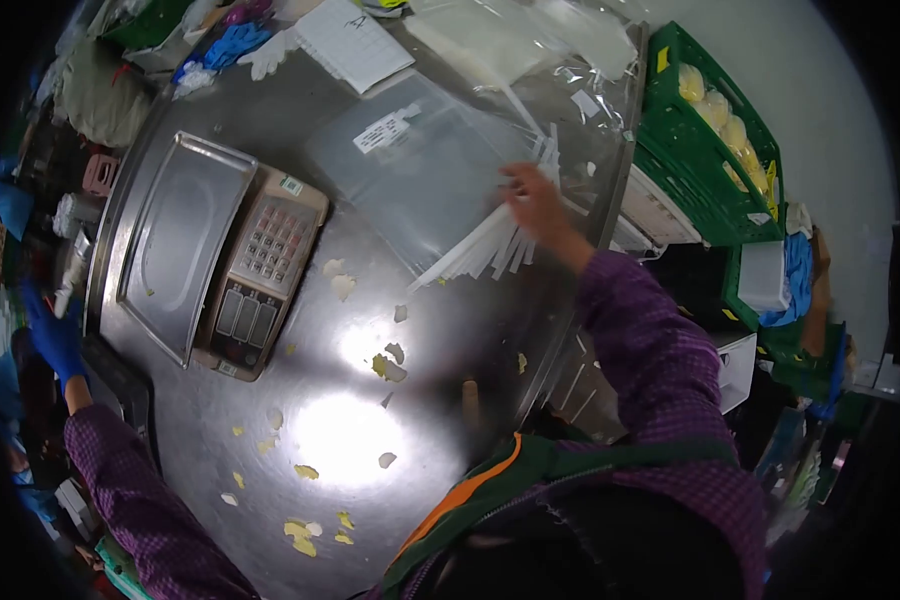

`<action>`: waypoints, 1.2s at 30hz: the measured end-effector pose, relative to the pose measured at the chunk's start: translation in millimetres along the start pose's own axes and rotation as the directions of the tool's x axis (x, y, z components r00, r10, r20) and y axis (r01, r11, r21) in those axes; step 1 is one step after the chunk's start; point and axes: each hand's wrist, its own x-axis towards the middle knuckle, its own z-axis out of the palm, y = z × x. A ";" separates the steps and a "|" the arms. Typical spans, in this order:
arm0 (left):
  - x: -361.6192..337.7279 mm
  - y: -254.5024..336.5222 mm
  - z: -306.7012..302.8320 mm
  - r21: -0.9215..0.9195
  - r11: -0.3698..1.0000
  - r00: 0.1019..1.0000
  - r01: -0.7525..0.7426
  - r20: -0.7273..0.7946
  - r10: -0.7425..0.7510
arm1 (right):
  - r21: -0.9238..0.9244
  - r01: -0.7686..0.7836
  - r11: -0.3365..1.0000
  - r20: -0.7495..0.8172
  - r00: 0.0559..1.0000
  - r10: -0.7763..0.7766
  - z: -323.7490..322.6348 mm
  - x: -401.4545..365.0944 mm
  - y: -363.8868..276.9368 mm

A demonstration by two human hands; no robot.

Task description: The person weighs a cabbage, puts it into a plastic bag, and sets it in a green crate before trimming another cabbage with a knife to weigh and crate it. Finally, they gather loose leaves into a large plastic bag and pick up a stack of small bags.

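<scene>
My right hand point(536, 205), bare below a purple checked sleeve, is over the right edge of a stack of clear plastic bags point(410, 170). Its fingers are bent and somewhat apart, with nothing visible between them. The bags' white edge strips point(480, 245) fan out beneath it, and a printed label point(386, 128) lies on the stack. At the far left, my left hand point(52, 335) wears a blue glove and reaches past the table's edge. It is blurred, beside a small white object point(63, 301); whether it grips that cannot be made out.
A scale point(260, 255) with a metal pan point(185, 240) stands on the steel table point(220, 420). Yellow and grey scraps point(300, 535) are scattered about. Green crates point(705, 160) line the right side, one holding pale yellow bagged items. A written sheet point(352, 45) and gloves point(235, 45) lie at the back.
</scene>
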 end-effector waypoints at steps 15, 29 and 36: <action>-224.9 283.1 -310.6 -0.463 0.801 0.572 0.381 0.798 0.189 | -0.054 0.234 0.971 0.181 0.958 -0.221 42.3 -4.0 -22.2; -131.0 497.1 -317.1 -0.770 0.305 0.787 0.560 0.610 0.093 | 0.248 0.181 0.952 0.722 0.621 -0.306 -29.4 -41.0 -32.1; -135.3 611.8 -213.7 -0.663 0.396 0.692 0.635 0.716 0.090 | -0.548 -0.144 0.824 -0.191 0.981 0.044 -148.8 119.2 141.7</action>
